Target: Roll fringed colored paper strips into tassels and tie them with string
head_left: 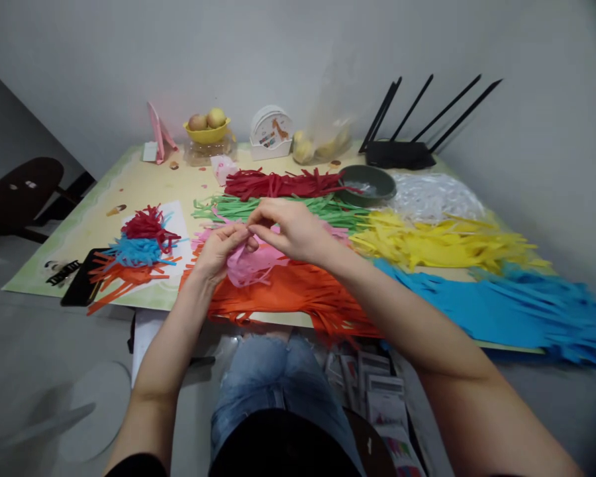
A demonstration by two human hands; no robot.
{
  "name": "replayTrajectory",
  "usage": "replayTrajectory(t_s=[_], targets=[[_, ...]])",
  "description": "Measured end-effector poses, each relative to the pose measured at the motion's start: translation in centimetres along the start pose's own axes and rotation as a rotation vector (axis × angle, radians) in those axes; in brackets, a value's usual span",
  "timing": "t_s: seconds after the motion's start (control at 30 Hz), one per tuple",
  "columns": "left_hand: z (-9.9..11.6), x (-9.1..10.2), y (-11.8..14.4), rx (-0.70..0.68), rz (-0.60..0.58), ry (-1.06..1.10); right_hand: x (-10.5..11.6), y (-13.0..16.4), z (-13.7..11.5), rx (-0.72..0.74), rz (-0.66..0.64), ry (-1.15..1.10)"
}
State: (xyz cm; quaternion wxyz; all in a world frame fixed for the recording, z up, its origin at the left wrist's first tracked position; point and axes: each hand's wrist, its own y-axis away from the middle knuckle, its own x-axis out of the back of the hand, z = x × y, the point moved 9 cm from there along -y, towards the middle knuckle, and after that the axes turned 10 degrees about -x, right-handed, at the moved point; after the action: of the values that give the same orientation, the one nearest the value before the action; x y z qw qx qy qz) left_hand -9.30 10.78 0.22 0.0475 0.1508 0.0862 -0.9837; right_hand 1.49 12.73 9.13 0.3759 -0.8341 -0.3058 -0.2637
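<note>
My left hand (pixel 217 253) grips a bunch of pink paper strips (pixel 252 264) just above the table. My right hand (pixel 289 228) pinches the top of the same pink bunch, fingertips meeting the left hand's. Under both hands lies a sheet of orange fringed paper (pixel 288 295). Behind them lie green strips (pixel 278 209) and red strips (pixel 283 183).
Yellow fringe (pixel 442 242) and blue fringe (pixel 516 308) cover the table's right side. At left a pile of red, blue and orange tassels (pixel 139 248) rests on white paper. A dark bowl (pixel 367 184), router (pixel 400 154), fruit bowl (pixel 207 129) stand at the back.
</note>
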Motion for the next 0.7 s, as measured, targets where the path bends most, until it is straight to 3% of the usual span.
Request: replayTrajectory(t_s=[0.1, 0.23, 0.33, 0.4, 0.43, 0.5, 0.53, 0.6, 0.7], targets=[[-0.3, 0.1, -0.1, 0.0, 0.024, 0.007, 0.1, -0.2, -0.4, 0.057, 0.077, 0.118], [-1.0, 1.0, -0.8, -0.01, 0.038, -0.053, 1.1, -1.1, 0.2, 0.029, 0.229, 0.182], [1.4, 5.3, -2.6, -0.143, 0.095, -0.367, 1.8, -1.6, 2.1, -0.022, 0.244, 0.16], [6.5, 10.5, -3.6, -0.399, 0.277, -0.718, 1.4, -1.4, 4.2, -0.082, 0.14, 0.178], [8.7, 13.2, -4.0, -0.473, 0.356, -0.782, 0.7, -1.1, 5.5, -0.122, 0.048, 0.216], [12.5, 18.3, -4.6, -0.588, 0.48, -0.897, -1.4, 0.1, 8.3, -0.209, -0.187, 0.35], [14.2, 19.7, -4.6, -0.654, 0.51, -1.137, -2.7, 1.0, 9.7, -0.248, -0.309, 0.428], [14.4, 21.6, -5.3, -0.621, 0.459, -1.465, -4.7, 2.8, 12.0, -0.302, -0.485, 0.549], [10.1, 22.9, -6.0, -0.405, 0.237, -1.603, -6.4, 4.6, 13.9, -0.325, -0.586, 0.609]])
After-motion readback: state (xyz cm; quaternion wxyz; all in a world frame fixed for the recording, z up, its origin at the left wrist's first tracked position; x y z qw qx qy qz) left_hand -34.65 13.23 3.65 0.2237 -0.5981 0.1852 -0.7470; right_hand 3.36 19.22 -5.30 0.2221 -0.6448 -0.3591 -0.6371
